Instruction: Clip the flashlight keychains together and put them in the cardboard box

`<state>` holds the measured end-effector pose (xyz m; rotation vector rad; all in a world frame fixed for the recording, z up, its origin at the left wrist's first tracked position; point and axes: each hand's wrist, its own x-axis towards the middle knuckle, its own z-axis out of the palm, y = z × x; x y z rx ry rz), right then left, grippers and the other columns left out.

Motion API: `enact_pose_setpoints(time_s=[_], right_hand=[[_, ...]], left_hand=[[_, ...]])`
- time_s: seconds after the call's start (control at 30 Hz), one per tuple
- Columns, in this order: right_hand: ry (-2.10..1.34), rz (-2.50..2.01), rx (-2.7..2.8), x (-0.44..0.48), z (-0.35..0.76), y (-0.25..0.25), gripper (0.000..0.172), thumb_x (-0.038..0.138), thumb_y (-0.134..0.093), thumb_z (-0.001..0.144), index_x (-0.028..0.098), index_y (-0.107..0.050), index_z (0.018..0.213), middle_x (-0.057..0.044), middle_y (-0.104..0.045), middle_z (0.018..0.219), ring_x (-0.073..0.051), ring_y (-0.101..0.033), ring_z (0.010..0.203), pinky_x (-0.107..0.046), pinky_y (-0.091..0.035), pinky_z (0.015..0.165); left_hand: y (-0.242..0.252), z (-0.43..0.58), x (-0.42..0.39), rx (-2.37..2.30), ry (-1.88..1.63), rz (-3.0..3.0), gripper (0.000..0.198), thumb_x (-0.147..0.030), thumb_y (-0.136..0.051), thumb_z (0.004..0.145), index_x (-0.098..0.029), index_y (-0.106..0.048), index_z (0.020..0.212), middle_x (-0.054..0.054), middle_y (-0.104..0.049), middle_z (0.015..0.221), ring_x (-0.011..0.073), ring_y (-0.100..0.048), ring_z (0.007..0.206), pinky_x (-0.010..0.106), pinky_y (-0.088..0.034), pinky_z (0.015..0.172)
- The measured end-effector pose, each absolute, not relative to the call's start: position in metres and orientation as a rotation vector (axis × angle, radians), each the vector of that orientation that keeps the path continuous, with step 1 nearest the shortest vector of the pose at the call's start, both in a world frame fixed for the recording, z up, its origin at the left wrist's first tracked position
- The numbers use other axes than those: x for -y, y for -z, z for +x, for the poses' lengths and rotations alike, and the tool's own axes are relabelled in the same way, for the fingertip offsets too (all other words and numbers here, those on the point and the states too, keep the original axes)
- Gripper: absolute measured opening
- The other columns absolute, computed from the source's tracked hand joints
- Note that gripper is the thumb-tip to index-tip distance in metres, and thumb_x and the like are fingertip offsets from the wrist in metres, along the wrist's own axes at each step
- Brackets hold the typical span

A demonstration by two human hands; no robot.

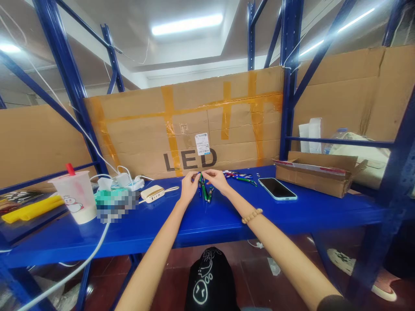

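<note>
Over the blue shelf top (214,216), my left hand (189,185) and my right hand (218,179) meet with fingertips pinched together. Between them hangs a small bunch of shiny green and blue metal clips (204,191) that look like carabiners. Both hands hold its upper end; the exact grip is too small to make out. A dark metallic clip (210,194) is at the bunch's right side, below my right hand. Behind my right hand lies a loose pile of similar coloured clips (241,176), red, blue and green.
A phone (278,188) and an open cardboard box (313,175) are to the right. On the left are a cream power bank (153,194), a power strip (134,185) with plugs and cables, and a plastic cup (76,196) with a red straw. A cardboard panel (142,138) stands behind.
</note>
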<state>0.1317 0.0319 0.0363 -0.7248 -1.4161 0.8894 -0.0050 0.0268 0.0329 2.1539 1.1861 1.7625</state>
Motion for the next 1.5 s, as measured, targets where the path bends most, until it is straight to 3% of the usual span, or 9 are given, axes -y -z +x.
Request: enact_pose_setpoints(time_s=[0.3,0.67,0.9,1.1,1.27,1.37,1.5], right_hand=[[-0.871,-0.736,1.394,-0.034,0.133,-0.035,0.033,0.04,-0.071,0.058,0.013,-0.069,0.077,-0.008,-0.07,0.077,-0.016,-0.063,0.066,-0.02,-0.048,0.045],[-0.918,-0.756,1.413,-0.033,0.137,-0.034,0.037,0.038,-0.072,0.059,0.014,-0.07,0.087,-0.01,-0.07,0.089,-0.018,-0.065,0.074,-0.02,-0.05,0.048],[-0.893,-0.815,1.43,-0.03,0.139,-0.035,0.032,0.037,-0.07,0.063,0.014,-0.069,0.085,-0.009,-0.07,0.08,-0.017,-0.065,0.071,-0.022,-0.05,0.05],[-0.55,-1.074,1.549,-0.037,0.145,-0.031,0.019,0.031,-0.058,0.076,0.018,-0.069,0.083,-0.005,-0.07,0.08,-0.017,-0.064,0.068,-0.026,-0.05,0.057],[-0.212,-1.478,1.731,-0.032,0.151,-0.03,0.012,0.026,-0.061,0.072,0.024,-0.07,0.08,-0.002,-0.07,0.087,-0.022,-0.063,0.087,-0.033,-0.047,0.074],[-0.201,-1.639,1.722,-0.033,0.154,-0.028,0.014,0.03,-0.063,0.07,0.022,-0.071,0.08,-0.005,-0.07,0.089,-0.024,-0.063,0.088,-0.034,-0.047,0.073],[-0.178,-1.733,1.731,-0.041,0.156,-0.023,0.014,0.034,-0.07,0.062,0.022,-0.071,0.067,-0.007,-0.07,0.077,-0.024,-0.065,0.079,-0.031,-0.047,0.066]], left_hand=[[-0.034,-0.003,-0.024,-1.169,-1.706,2.073,0.028,-0.041,-0.056,0.075,-0.017,-0.068,0.079,0.004,-0.067,0.075,0.0152,-0.059,0.067,0.026,-0.046,0.063],[-0.033,-0.005,-0.03,-1.099,-1.669,1.97,0.022,-0.034,-0.063,0.068,-0.017,-0.071,0.079,0.006,-0.071,0.075,0.0179,-0.063,0.066,0.029,-0.05,0.065],[-0.028,-0.011,-0.037,-1.201,-1.643,1.963,0.025,-0.037,-0.065,0.066,-0.016,-0.072,0.075,0.005,-0.07,0.068,0.0196,-0.064,0.065,0.03,-0.05,0.065],[-0.03,-0.016,-0.04,-1.371,-1.789,1.739,0.025,-0.039,-0.066,0.063,-0.016,-0.071,0.07,0.005,-0.07,0.068,0.0225,-0.065,0.07,0.032,-0.049,0.069],[-0.033,-0.02,-0.037,-1.536,-1.917,1.59,0.023,-0.039,-0.062,0.065,-0.017,-0.07,0.065,0.007,-0.07,0.068,0.0238,-0.065,0.074,0.034,-0.048,0.076],[-0.032,-0.022,-0.04,-1.587,-1.947,1.505,0.023,-0.037,-0.057,0.07,-0.017,-0.069,0.066,0.006,-0.07,0.07,0.0224,-0.065,0.073,0.034,-0.048,0.076],[-0.029,-0.022,-0.043,-1.582,-1.927,1.458,0.026,-0.04,-0.056,0.069,-0.016,-0.068,0.068,0.007,-0.07,0.072,0.0218,-0.065,0.071,0.033,-0.049,0.071]])
